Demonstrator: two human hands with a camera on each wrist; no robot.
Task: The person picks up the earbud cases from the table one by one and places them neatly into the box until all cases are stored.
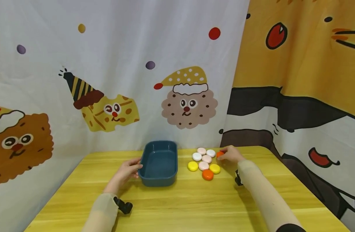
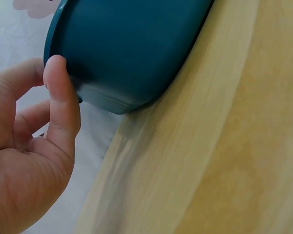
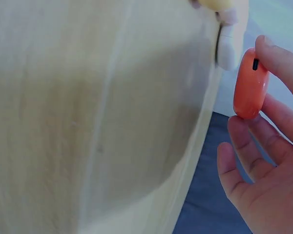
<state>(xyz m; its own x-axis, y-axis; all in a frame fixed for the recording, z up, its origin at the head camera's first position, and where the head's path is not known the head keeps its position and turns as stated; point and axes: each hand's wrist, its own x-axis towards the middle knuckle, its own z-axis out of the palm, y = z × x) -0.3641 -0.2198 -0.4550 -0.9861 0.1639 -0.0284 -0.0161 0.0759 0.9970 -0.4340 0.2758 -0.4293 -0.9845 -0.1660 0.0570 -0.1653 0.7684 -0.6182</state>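
A dark blue rectangular bin (image 1: 158,180) with rounded corners stands on the table. My left hand (image 1: 126,170) grips its left rim, the thumb (image 2: 58,80) against the wall in the left wrist view. Right of the bin, my right hand (image 1: 232,154) pinches an orange round disc (image 3: 251,85) between thumb and fingers. A small dark slot shows on the disc's side. Beside that hand lies a loose group of similar discs: a white disc (image 1: 210,153), a pink disc (image 1: 206,159), a yellow disc (image 1: 214,168), another orange disc (image 1: 207,174) and several more.
The wooden table (image 1: 177,209) ends at the back against a white curtain (image 1: 113,42) printed with cartoon figures. On the right hangs an orange and dark printed curtain (image 1: 305,71). Each wrist carries a black mount, such as the left mount (image 1: 123,205).
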